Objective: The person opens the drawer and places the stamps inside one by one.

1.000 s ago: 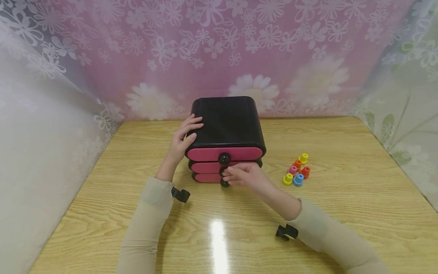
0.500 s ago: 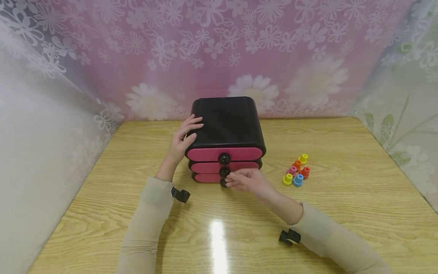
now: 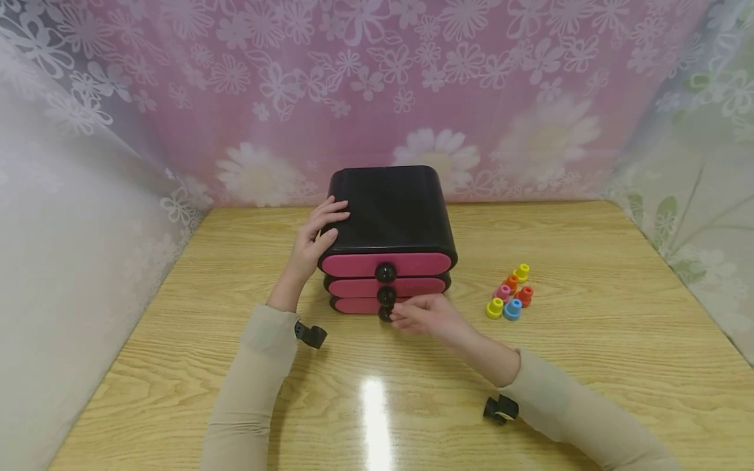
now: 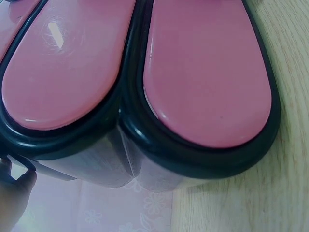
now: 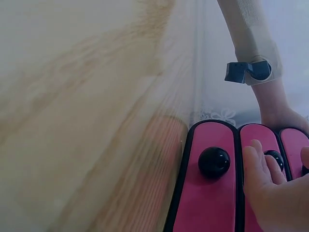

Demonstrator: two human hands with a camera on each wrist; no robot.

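A black drawer box [image 3: 389, 206] with three pink drawers, each with a round black knob, stands mid-table. The drawers look closed. My left hand [image 3: 315, 235] rests on the box's upper left edge, fingers spread on the top. My right hand [image 3: 427, 317] is in front of the drawers, its fingers loosely bent by the bottom knob [image 3: 385, 313], which it partly covers. The middle knob [image 3: 385, 296] and top knob [image 3: 385, 272] show fully in the head view. In the right wrist view a gap shows between fingers [image 5: 258, 162] and thumb, with the middle drawer's knob behind it.
To the right of the box, several small coloured pegs stand grouped on the wooden table [image 3: 235, 392], among them a blue peg [image 3: 513, 309] and a red peg [image 3: 525, 296]. A flowered pink cloth [image 3: 377, 98] hangs behind the table.
My right hand has moved slightly down and right from the middle knob, which is now uncovered. My left hand, the box and the pegs have stayed in place.
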